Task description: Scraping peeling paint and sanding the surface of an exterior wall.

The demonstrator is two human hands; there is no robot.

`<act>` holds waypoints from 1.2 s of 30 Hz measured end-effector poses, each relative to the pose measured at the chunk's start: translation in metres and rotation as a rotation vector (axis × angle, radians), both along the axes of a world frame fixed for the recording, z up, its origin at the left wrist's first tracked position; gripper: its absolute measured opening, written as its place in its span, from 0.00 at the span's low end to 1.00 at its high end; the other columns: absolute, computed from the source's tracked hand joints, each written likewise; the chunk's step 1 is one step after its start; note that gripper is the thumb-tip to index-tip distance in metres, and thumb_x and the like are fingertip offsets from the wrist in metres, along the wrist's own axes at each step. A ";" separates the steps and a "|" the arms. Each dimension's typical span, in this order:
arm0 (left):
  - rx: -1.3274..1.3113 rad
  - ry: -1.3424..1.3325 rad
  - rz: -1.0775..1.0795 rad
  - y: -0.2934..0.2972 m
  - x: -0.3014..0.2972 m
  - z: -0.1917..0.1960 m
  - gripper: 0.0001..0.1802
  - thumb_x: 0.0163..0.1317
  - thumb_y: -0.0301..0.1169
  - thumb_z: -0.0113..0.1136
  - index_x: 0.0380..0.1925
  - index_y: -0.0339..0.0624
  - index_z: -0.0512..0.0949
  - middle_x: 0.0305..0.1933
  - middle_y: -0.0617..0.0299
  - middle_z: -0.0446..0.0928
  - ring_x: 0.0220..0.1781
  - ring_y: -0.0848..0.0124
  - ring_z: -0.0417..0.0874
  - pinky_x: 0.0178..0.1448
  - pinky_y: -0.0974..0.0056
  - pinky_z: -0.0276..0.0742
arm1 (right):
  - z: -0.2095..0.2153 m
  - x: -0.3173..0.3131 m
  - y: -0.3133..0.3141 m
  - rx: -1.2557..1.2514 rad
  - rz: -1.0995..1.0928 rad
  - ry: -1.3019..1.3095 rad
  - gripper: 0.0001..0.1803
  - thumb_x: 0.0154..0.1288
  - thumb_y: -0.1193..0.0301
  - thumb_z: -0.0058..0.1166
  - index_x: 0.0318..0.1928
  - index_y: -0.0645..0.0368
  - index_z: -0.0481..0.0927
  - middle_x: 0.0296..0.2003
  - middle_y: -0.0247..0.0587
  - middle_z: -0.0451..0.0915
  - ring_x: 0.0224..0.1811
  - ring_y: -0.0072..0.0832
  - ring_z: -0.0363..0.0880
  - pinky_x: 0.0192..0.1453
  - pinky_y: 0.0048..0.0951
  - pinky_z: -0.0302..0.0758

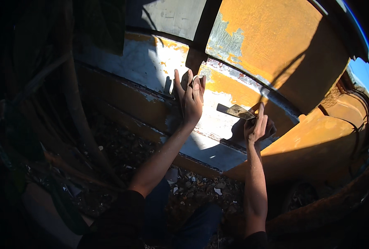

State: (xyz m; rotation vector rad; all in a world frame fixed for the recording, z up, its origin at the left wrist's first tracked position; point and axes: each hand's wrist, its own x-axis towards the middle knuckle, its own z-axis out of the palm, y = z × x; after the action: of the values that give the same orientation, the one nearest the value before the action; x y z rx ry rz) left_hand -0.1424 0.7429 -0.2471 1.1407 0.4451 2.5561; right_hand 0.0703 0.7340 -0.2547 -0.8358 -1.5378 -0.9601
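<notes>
My left hand (191, 103) is raised at the white-patched band of the panel, beside a dark vertical strip. Its outer fingers point upward and apart, while the thumb and forefinger close around a small pale, rounded thing (198, 80) whose kind I cannot make out. Farther right, my right hand (256, 128) grips a putty knife (239, 111); its flat, smeared blade points left, close to the panel. The handle is mostly hidden in my fingers. Before both hands is a worn vehicle body panel (215, 121), with orange paint, bare grey areas and white patches in bright sun.
Dark ridges run across the body, and an orange curved section (317, 135) bulges out at right. Branches and leaves (78, 97) crowd the shadowed left side. Below, the ground (193, 189) is littered with leaves and pale chips around my legs.
</notes>
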 end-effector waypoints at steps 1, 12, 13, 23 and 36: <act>-0.021 0.048 0.067 0.005 -0.004 -0.003 0.23 0.80 0.34 0.40 0.62 0.26 0.72 0.80 0.45 0.45 0.78 0.53 0.58 0.74 0.57 0.64 | 0.001 -0.001 0.000 -0.012 -0.022 -0.028 0.27 0.64 0.76 0.61 0.64 0.62 0.76 0.24 0.41 0.68 0.25 0.36 0.68 0.36 0.35 0.65; -0.176 0.323 0.419 0.030 -0.031 -0.012 0.25 0.79 0.27 0.37 0.73 0.33 0.61 0.80 0.47 0.45 0.76 0.55 0.65 0.73 0.61 0.66 | 0.007 -0.005 0.000 0.055 -0.006 -0.043 0.23 0.64 0.79 0.61 0.60 0.65 0.79 0.22 0.39 0.67 0.21 0.33 0.66 0.28 0.33 0.64; -0.098 0.311 0.400 0.035 -0.030 0.012 0.25 0.79 0.28 0.38 0.72 0.34 0.62 0.80 0.47 0.47 0.75 0.56 0.65 0.73 0.61 0.66 | 0.004 0.000 -0.002 0.057 -0.034 -0.038 0.23 0.64 0.79 0.61 0.60 0.65 0.79 0.22 0.39 0.67 0.21 0.32 0.66 0.28 0.33 0.64; -0.657 0.517 0.514 -0.016 -0.081 -0.084 0.25 0.73 0.23 0.44 0.70 0.41 0.67 0.57 0.44 0.76 0.60 0.50 0.79 0.63 0.50 0.73 | -0.005 0.000 0.006 -0.018 -0.033 0.011 0.27 0.64 0.78 0.62 0.64 0.61 0.75 0.25 0.39 0.71 0.27 0.35 0.71 0.38 0.33 0.66; -0.708 0.849 0.558 -0.025 -0.074 0.014 0.38 0.54 0.67 0.65 0.40 0.40 0.78 0.38 0.50 0.78 0.44 0.56 0.81 0.49 0.51 0.76 | 0.006 0.005 -0.013 -0.082 -0.062 -0.076 0.30 0.63 0.76 0.61 0.66 0.59 0.73 0.27 0.38 0.73 0.29 0.35 0.74 0.38 0.33 0.67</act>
State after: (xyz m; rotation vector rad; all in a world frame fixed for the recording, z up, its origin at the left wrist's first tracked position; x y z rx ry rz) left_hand -0.2163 0.7184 -0.2336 1.8911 1.8897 1.7905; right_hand 0.0751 0.7210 -0.2487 -0.9186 -1.6339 -0.9894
